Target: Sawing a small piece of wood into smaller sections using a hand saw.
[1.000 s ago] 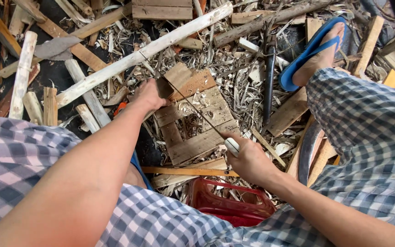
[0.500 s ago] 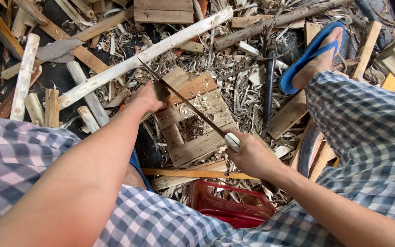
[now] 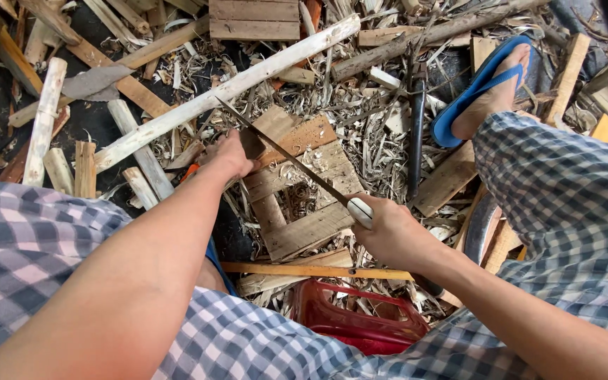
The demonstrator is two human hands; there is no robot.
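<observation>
1. A peeled pale stick [image 3: 42, 119] is lying upright-looking near the left edge of the ground, with shorter cut billets [image 3: 82, 167] lying just beside it among the shavings.
2. A long whitish pole [image 3: 226, 91] is slanting from the lower left up toward the top middle of the ground, passing just above the left hand.
3. The left hand [image 3: 230, 156] is closing around a small dark piece of wood [image 3: 252, 143], fingers curled over it and pressing it down onto the chopping block.
4. The chopping block [image 3: 297, 190], a slab of pale nailed boards, is lying in the middle of the ground, bearing the small piece at its upper left corner.
5. A long thin knife [image 3: 286, 156] is stretching diagonally over the block, its tip pointing up-left past the small piece of wood and its blade touching that piece.
6. The right hand [image 3: 392, 236] is wrapping tightly around the knife's white handle [image 3: 360, 210], fully closed on it, just off the block's lower right corner.
7. A red plastic basket [image 3: 360, 324] is sitting near the bottom edge, between the checked-cloth knees.
8. A dark metal bar [image 3: 416, 134] is lying upright right of the block.
9. A foot in a blue flip-flop [image 3: 480, 88] is resting near the top right corner on wood scraps.
</observation>
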